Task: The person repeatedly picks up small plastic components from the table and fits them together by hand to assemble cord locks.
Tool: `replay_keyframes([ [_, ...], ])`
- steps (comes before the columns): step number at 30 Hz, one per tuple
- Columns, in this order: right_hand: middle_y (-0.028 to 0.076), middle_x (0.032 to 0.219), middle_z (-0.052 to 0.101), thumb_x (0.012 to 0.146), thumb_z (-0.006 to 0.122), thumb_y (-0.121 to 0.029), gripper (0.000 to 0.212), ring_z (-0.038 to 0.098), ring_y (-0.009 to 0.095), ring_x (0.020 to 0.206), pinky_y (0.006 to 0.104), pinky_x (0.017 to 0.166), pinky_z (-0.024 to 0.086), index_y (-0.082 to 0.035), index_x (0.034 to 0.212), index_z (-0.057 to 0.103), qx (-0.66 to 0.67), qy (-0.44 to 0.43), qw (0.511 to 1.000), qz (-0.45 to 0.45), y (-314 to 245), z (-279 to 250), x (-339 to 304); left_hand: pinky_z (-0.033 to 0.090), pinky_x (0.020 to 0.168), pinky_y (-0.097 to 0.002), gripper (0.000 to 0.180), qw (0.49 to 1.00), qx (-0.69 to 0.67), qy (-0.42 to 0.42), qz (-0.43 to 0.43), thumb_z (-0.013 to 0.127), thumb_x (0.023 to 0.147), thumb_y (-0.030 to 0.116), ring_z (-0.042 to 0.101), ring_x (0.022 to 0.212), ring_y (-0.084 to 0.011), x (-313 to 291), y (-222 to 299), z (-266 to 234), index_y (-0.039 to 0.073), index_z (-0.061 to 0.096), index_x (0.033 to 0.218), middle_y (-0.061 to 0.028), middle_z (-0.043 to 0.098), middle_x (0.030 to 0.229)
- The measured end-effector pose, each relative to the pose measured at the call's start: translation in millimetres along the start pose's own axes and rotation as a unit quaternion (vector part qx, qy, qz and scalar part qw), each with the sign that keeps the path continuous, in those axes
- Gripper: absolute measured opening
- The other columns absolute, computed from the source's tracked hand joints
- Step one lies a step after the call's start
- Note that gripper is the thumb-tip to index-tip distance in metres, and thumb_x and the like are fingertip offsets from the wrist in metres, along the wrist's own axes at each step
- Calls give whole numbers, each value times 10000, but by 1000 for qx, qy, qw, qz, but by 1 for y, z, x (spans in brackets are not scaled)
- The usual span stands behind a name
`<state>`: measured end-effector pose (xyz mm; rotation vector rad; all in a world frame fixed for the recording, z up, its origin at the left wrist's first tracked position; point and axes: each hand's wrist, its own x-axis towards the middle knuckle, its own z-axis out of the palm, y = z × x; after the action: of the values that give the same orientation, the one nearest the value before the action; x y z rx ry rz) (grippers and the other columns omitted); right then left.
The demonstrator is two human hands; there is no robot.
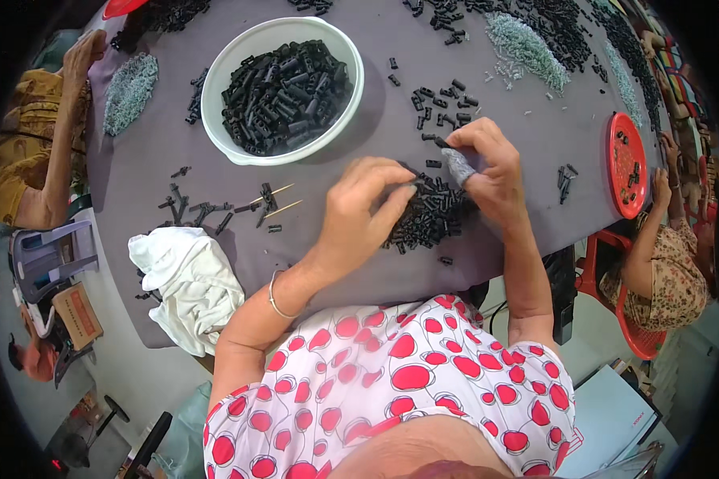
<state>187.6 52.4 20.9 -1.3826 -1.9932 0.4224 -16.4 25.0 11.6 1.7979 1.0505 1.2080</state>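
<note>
My right hand [491,172] pinches a small black tubular plastic part [439,142] between finger and thumb. Grey wrapping [459,167] covers that thumb. My left hand [365,206] curls at the left edge of a pile of small black plastic parts [431,219], thumb and forefinger drawn close together. Something dark shows at its fingertips, but I cannot make out what it is against the pile. Beyond my right hand lies a loose scatter of the same black parts [447,102]. A white bowl [216,142] heaped with black parts stands beyond my left hand.
A white cloth [192,279] hangs over the near left table edge. Joined black pieces and thin wooden sticks [284,207] lie beside it. Piles of pale small springs [527,52] sit farther off. A red tray [627,164] is at right. Other people sit on both sides.
</note>
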Motion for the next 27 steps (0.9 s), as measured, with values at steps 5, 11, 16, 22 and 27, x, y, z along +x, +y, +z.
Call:
replay_keyframes([
  [5, 75, 852, 591, 698, 687, -6, 190, 601, 175, 783, 272, 727, 475, 6, 877, 623, 237, -26, 967, 92, -27, -1, -12, 475, 645, -213, 124, 959, -162, 0, -231, 657, 837, 16, 585, 734, -60, 1, 10, -3, -22, 642, 954, -31, 647, 863],
  [11, 65, 834, 561, 579, 677, -12, 296, 553, 256, 788, 363, 717, 406, -72, 863, 615, 48, -17, 994, -97, -42, -8, -17, 468, 599, -203, 93, 916, -296, -58, -265, 657, 850, 48, 560, 700, -30, 3, 13, -11, -14, 656, 920, -5, 654, 809],
  [16, 48, 820, 554, 584, 691, -37, 285, 541, 249, 775, 356, 717, 383, -75, 855, 612, 92, -101, 984, -116, -37, -16, -20, 438, 572, -159, 97, 909, -175, -236, -295, 662, 860, 63, 536, 662, -16, 12, 21, -26, -14, 647, 917, 18, 621, 736],
  [22, 59, 849, 579, 697, 677, -1, 211, 574, 181, 817, 304, 727, 440, -33, 899, 622, 337, -127, 933, 23, -22, -15, -14, 452, 565, -175, 118, 903, -203, -267, -269, 630, 891, 101, 555, 638, -35, 15, 13, -33, -11, 642, 925, 5, 639, 745],
  [27, 99, 872, 590, 672, 599, 67, 266, 584, 279, 843, 354, 730, 468, -39, 916, 611, 33, 12, 999, -41, 3, -6, 9, 481, 628, -212, 132, 896, -279, -138, -316, 578, 918, 116, 577, 695, -69, 14, 4, -24, -7, 620, 941, -47, 654, 831],
])
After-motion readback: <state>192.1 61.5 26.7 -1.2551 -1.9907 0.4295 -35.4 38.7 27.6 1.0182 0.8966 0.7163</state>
